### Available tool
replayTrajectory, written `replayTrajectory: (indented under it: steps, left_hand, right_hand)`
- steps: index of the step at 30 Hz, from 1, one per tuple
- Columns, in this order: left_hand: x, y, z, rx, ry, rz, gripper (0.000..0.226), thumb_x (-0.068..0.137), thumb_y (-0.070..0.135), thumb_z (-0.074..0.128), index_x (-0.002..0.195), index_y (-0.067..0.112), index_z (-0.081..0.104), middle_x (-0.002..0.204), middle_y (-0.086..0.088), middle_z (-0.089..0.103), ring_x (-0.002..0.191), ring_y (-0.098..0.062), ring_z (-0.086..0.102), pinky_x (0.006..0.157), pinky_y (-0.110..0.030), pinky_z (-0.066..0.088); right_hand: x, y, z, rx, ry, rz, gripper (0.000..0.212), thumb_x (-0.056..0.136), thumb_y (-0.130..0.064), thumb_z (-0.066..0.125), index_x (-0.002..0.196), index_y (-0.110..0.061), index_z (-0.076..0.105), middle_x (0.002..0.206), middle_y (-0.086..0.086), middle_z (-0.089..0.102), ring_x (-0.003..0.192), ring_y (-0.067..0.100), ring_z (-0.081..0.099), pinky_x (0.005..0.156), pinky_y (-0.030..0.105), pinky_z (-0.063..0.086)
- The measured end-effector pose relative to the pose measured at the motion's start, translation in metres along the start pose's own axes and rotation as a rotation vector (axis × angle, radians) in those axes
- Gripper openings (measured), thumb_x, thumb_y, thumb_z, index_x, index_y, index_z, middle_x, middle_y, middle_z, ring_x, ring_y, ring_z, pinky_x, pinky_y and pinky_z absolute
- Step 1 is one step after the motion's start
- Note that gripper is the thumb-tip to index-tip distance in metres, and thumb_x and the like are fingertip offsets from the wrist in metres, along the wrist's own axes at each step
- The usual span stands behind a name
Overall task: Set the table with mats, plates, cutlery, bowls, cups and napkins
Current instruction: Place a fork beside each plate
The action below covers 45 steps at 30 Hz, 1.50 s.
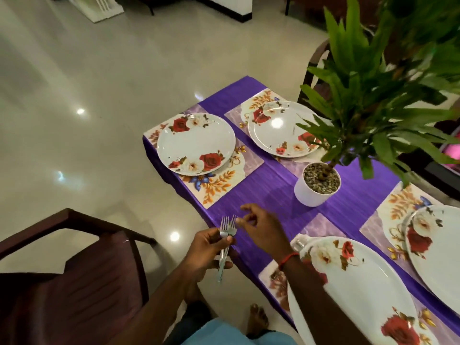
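I count four mats on the purple counter (273,185), each already carrying a flowered plate: far left plate (196,143), far right plate (283,128), near plate (353,292) and one at the right edge (438,247). My left hand (211,247) grips a bundle of forks (227,235) just off the counter's edge; my right hand (258,225) hangs loosely open beside their tines, holding nothing. No cutlery is laid yet, and I see no bowls, cups or napkins, so I judge most of the job remains.

We see a potted plant (321,180) in a white pot of pebbles at two o'clock, a dark wooden chair (82,270) at eight, and glossy floor tiles (87,95) beyond.
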State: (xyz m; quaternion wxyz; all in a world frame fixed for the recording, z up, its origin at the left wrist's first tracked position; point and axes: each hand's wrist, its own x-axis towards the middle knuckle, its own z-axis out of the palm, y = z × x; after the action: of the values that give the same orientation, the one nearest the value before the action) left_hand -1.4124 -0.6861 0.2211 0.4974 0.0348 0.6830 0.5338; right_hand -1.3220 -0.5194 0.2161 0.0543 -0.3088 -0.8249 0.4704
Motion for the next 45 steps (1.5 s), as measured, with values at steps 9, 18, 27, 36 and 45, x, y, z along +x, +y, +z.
replayTrajectory:
  steps: [9,18,27,36,45]
  left_hand:
    - [0.02,0.059,-0.108,0.079,-0.034,0.136,0.023,0.099,0.026,0.067,0.112,0.008,0.072,0.103,-0.015,0.076,0.091,-0.033,0.077,0.073,-0.05,0.064]
    - [0.052,0.097,-0.19,0.099,0.043,0.202,0.024,0.105,0.025,0.056,0.105,0.01,0.074,0.095,-0.012,0.076,0.085,-0.033,0.076,0.073,-0.052,0.064]
    - [0.086,0.118,-0.244,-0.074,0.09,0.137,0.022,0.105,0.021,0.056,0.111,0.005,0.071,0.099,-0.015,0.077,0.089,-0.038,0.076,0.073,-0.052,0.063]
    - [0.16,0.169,-0.279,-0.097,0.199,0.089,0.02,0.103,0.025,0.06,0.109,0.011,0.073,0.097,-0.013,0.077,0.089,-0.037,0.075,0.076,-0.046,0.064]
    - [0.228,0.228,-0.318,-0.028,0.269,0.04,0.019,0.104,0.022,0.058,0.106,0.011,0.074,0.094,-0.013,0.078,0.084,-0.033,0.074,0.075,-0.045,0.062]
  right_hand:
    - [0.054,-0.092,0.081,0.174,0.031,0.054,0.033,0.091,-0.023,0.074,0.124,-0.022,0.068,0.099,-0.01,0.072,0.08,-0.008,0.066,0.067,0.011,0.054]
    - [0.117,-0.147,0.127,0.378,0.054,0.163,0.024,0.093,-0.014,0.072,0.116,-0.016,0.072,0.094,-0.001,0.077,0.075,0.009,0.072,0.07,0.027,0.06]
    - [0.163,-0.174,0.142,0.519,0.053,0.239,0.021,0.094,-0.01,0.07,0.113,-0.018,0.068,0.078,0.012,0.075,0.063,0.019,0.067,0.059,0.026,0.055]
    - [0.272,-0.183,0.146,0.509,0.163,0.258,0.021,0.094,-0.017,0.071,0.113,-0.023,0.071,0.086,0.001,0.077,0.068,0.016,0.072,0.064,0.027,0.058]
    - [0.395,-0.188,0.153,0.571,0.358,0.302,0.016,0.091,-0.013,0.074,0.1,-0.025,0.068,0.086,-0.008,0.074,0.059,0.008,0.068,0.052,0.02,0.053]
